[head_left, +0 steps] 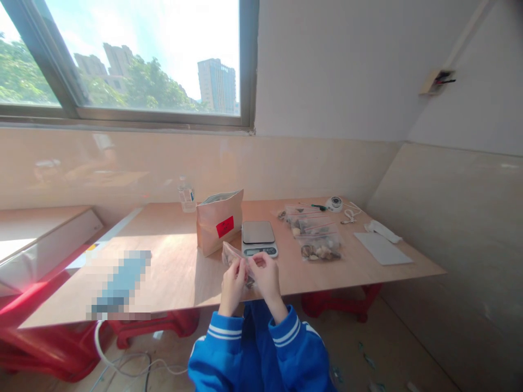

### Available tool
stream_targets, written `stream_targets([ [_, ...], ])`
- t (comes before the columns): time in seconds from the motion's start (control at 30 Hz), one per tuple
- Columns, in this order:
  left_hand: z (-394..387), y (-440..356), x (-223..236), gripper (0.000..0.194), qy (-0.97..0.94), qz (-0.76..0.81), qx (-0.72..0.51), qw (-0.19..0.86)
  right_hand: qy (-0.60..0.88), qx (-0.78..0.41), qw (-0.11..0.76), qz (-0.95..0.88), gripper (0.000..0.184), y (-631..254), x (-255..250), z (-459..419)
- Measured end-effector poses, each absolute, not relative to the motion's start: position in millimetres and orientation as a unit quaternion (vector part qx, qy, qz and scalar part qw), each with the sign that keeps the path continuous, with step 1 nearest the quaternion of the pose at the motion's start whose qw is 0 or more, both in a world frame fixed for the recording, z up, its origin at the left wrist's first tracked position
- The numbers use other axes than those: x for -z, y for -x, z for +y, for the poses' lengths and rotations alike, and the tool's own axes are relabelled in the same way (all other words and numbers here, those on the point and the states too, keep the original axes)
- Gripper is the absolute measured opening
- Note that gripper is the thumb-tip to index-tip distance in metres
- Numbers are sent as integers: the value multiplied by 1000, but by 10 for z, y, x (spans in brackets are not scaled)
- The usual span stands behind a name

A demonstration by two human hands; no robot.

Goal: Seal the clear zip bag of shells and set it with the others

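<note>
Near the table's front edge, my left hand (234, 277) and my right hand (265, 272) pinch a small clear plastic bag (232, 252) between them. Dark bits show through the bag; what they are I cannot make out. Just beyond my hands lies a digital kitchen scale (259, 233) with a bare weighing plate. A brown paper pouch (210, 223) with a red label stands upright to the left of the scale, its top parted. Several filled zip bags (321, 239) holding brownish dried pieces lie in a row to the right.
A clear bottle (187, 197) stands at the back left, by the wall. On the right are a white sheet (383, 247), a white round device (335, 203) and a coiled white cable (348, 216). A blurred blue-grey patch (125, 280) covers something at left. Red stools (163, 324) sit below the table.
</note>
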State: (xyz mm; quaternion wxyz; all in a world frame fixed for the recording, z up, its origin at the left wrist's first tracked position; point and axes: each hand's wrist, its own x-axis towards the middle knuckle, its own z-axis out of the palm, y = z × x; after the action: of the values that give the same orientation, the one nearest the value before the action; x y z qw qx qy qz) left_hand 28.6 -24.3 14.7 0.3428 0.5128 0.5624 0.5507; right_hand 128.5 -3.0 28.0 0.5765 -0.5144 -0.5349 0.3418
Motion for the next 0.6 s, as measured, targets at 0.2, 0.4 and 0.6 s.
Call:
stream_targets([
  [0.2, -310, -251, -259, 45, -494, 561, -578, 327, 522, -387, 647, -398, 36, -1662, -268, 218],
  [0.4, -181, -294, -106, 41, -324, 480, -689, 436, 458, -453, 622, -445, 44, -1750, -567, 148],
  [0.6, -142, -446, 36, 40, -180, 378, -727, 544, 416, -508, 566, -499, 43, -1630, -805, 168],
])
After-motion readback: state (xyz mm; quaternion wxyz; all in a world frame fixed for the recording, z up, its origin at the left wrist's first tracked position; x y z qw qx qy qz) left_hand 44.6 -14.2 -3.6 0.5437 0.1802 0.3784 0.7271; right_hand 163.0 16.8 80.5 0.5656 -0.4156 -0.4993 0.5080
